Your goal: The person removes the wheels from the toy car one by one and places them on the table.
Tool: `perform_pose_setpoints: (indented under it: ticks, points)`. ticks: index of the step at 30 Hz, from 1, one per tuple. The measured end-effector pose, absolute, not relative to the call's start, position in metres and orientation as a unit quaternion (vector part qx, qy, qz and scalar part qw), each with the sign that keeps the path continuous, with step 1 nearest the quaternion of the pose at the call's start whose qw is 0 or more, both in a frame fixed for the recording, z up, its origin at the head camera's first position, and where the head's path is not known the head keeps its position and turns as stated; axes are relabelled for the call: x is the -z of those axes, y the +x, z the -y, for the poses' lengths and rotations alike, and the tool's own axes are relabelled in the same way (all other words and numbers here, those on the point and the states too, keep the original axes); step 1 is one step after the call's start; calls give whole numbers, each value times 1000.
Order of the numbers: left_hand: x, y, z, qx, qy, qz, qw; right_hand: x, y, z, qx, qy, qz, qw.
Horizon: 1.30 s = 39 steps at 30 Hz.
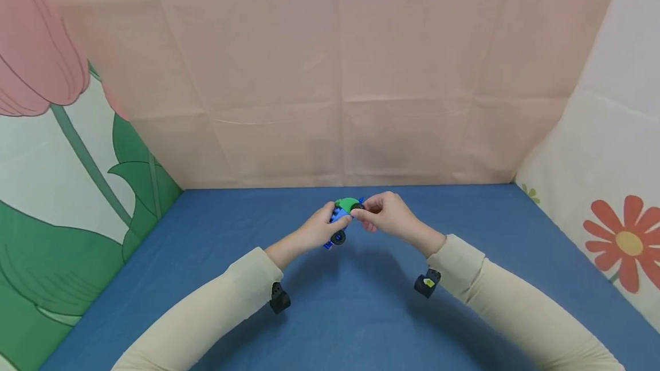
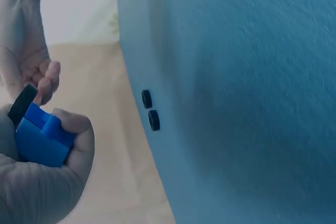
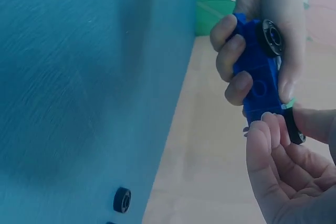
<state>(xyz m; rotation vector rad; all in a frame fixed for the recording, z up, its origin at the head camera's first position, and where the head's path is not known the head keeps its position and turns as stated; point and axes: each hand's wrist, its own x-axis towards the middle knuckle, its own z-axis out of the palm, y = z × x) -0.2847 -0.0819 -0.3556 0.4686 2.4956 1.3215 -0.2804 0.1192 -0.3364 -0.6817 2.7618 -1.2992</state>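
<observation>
A blue toy car (image 1: 337, 214) with a green top is held up over the blue table. My left hand (image 1: 313, 230) grips its body, with the fingers wrapped under it and the thumb along the side in the right wrist view. My right hand (image 1: 396, 217) pinches a black wheel (image 3: 295, 126) between thumb and fingers against the car's side, at the end away from my left wrist. Another black wheel (image 3: 271, 38) sits on the car near my left hand. Whether the pinched wheel is seated on its axle, I cannot tell.
Two loose black wheels (image 2: 150, 109) lie close together near the far edge of the blue table (image 1: 247, 216). A beige cloth (image 1: 273, 73) hangs behind the table. Flower-print cloths flank it, with tulips (image 1: 41, 44) at left and a red flower (image 1: 628, 243) at right.
</observation>
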Motion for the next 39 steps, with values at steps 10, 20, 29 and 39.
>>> perform_pose_setpoints:
  ticks: [10,20,29,39]
  points:
    - [358,-285,89,-484,156,-848,150,340,-282,-123,439,-214,-871,42]
    - [361,-282,91,-501,139,-841,153,342,-290,-134,583,-124,-800,64]
    - [366,-282,94,-513,128,-835,156,347,-312,-160,638,-24,-768,54]
    - [372,-284,97,-538,136,-812,183,364,-332,-182,652,45,-755,52]
